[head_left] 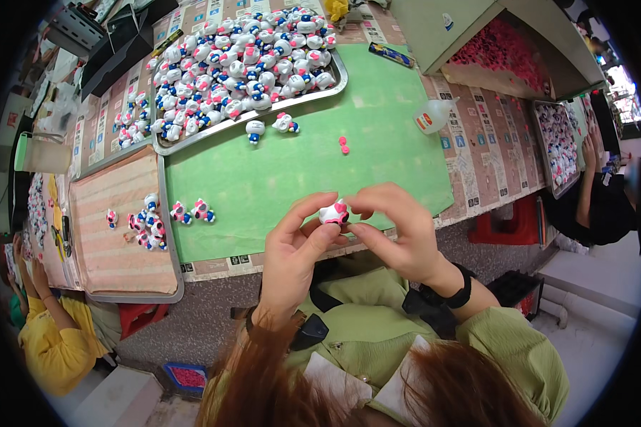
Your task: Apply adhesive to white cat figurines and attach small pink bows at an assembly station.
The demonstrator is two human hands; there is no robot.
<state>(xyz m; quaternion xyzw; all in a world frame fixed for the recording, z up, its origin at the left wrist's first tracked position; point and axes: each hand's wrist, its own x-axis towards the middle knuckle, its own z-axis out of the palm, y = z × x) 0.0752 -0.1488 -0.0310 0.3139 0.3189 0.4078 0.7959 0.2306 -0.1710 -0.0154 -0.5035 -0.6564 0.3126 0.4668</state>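
Fingers of the left hand (288, 255) pinch a small white-and-pink figurine (330, 213) above the near edge of a green mat (399, 121). At its three o'clock side, the right hand (408, 235) curves thumb and forefinger close; contact is unclear. It looks light, stiff and glossy, so probably slippery; the smooth white body seems the surest hold. Pink pieces (345, 149) lie near twelve o'clock, a heaped metal tray (342, 77) at eleven, a cloth-lined tray (114, 263) at nine.
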